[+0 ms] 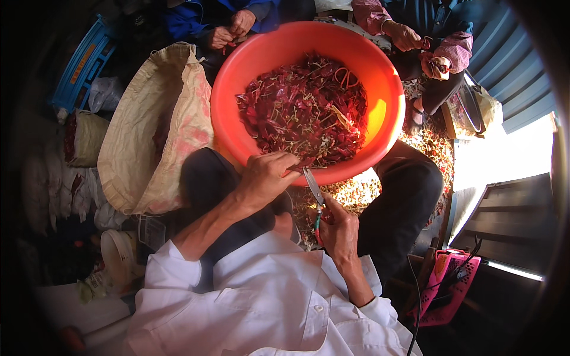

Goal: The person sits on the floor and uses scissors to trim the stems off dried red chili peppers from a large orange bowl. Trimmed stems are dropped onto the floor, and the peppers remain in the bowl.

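A large red plastic basin (229, 95) stands before my knees, filled partway with dried red chilies (294, 107), many with pale stems. Over its near rim, my left hand (269, 175) pinches a dried chili (307, 163) between thumb and fingers. In my right hand (340, 227) is a pair of scissors (314, 187), its blades pointing up to the chili at my left fingertips. Green and red wrapping covers the scissor handles. A second pair of scissors with orange handles (346, 78) lies on the heap at the far right side.
An open woven sack (133, 133) leans left of the basin. Across from me, one person's hands (231, 29) and another's hands (403, 38) handle chilies. Chili scraps (432, 149) litter the floor. A pink plastic basket (445, 285) sits at lower right, a blue crate (84, 62) at upper left.
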Demonstrator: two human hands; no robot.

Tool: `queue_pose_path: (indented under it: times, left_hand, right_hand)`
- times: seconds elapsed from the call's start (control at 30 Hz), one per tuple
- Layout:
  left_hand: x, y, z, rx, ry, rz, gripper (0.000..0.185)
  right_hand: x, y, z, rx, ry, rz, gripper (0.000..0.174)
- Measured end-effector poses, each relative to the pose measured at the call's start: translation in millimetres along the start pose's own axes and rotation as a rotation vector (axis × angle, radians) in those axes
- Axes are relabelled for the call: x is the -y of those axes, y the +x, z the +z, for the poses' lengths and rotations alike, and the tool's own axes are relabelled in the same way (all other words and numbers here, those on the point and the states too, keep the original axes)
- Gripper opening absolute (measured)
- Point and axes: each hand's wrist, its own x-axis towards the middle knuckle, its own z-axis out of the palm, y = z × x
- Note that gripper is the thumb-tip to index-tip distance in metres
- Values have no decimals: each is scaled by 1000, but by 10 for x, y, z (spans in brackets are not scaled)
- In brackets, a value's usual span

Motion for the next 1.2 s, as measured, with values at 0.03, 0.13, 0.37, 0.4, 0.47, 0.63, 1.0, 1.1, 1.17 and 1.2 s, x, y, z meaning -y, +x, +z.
queue_pose_path:
  times: [0.03, 0.13, 0.37, 0.4, 0.47, 0.63, 1.0, 1.1, 1.17, 1.2]
  left_hand:
    - [-7, -3, -2, -2, 9, 12, 21]
    - [-29, -3, 0, -28, 34, 42, 23]
    - [-71, 30, -10, -46, 108, 141, 24]
    - [-73, 36, -14, -53, 124, 166, 24]
    - [-77, 38, -18, -36, 144, 163, 24]
    - [-90, -1, -22, 12, -18, 19, 16]
    - [-119, -100, 43, 121, -768, -367, 12]
    - [-88, -117, 68, 155, -827, -362, 14]
    - [-76, -135, 103, 144, -889, -388, 14]
    - [-69, -141, 116, 132, -969, -371, 14]
  right_hand:
    - [-43, -2, 10, -18, -39, -17, 38]
    - [-133, -25, 6, -31, -77, -16, 40]
    - [-118, -16, -5, -31, -63, -26, 39]
    - [-118, -15, -14, -11, -58, -7, 39]
    - [-132, -23, -37, -2, -52, -18, 39]
    - [-198, -28, -47, 176, 268, 130, 38]
    - [30, -97, -138, 417, 977, 562, 35]
    - [13, -125, -99, 408, 1086, 557, 29]
    - [-19, -132, -89, 437, 1121, 557, 29]
    - [-28, -136, -78, 439, 1123, 578, 28]
